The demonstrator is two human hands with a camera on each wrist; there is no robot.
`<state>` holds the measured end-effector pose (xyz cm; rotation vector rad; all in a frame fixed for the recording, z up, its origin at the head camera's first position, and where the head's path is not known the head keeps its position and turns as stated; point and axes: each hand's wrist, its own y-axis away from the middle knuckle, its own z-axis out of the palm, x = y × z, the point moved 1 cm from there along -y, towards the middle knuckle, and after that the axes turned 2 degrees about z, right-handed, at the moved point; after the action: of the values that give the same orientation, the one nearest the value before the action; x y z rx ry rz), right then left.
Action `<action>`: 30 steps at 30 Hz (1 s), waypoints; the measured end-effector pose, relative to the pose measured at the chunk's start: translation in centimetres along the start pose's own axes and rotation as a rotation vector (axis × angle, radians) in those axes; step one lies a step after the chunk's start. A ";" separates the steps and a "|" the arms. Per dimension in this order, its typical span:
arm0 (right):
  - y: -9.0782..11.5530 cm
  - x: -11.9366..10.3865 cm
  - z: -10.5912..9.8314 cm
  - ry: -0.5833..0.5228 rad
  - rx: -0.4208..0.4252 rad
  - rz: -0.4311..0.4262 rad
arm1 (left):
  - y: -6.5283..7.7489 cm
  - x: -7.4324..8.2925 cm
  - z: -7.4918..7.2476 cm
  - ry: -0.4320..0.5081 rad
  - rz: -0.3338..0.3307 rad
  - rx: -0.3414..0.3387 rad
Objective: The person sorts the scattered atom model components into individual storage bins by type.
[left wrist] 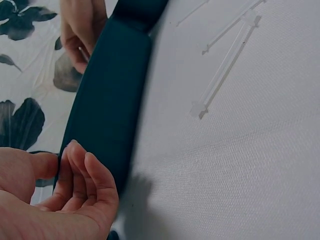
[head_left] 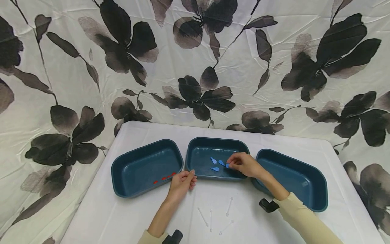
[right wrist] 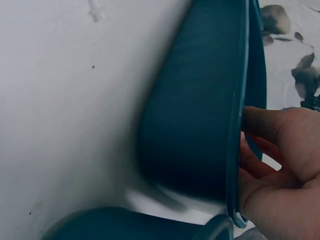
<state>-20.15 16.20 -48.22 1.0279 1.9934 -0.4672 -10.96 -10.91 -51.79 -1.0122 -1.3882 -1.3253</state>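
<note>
The right hand [head_left: 243, 164] pinches a blue piece [head_left: 227, 166] toward four o'clock in the middle tray [head_left: 199, 157], probably light, stiff, slightly slippery, best held by its round end, while the left hand [head_left: 181, 182] grips this tray at eight o'clock.

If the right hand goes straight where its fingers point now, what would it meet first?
Probably the nearest loose blue piece ahead of the right hand, in the middle tray; the hand's height above it is unclear.
</note>
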 end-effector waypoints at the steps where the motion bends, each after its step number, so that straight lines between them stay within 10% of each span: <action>1: -0.2 0.1 0.1 0.014 -0.002 -0.001 | 0.0 0.0 0.0 -0.001 0.001 -0.001; 30: -1.8 0.4 2.0 0.175 -0.014 0.020 | 0.2 0.2 -0.1 -0.022 -0.018 -0.013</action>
<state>-20.68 14.04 -49.80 1.1115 2.1349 -0.3623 -10.78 -10.97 -51.60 -1.0280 -1.4101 -1.3411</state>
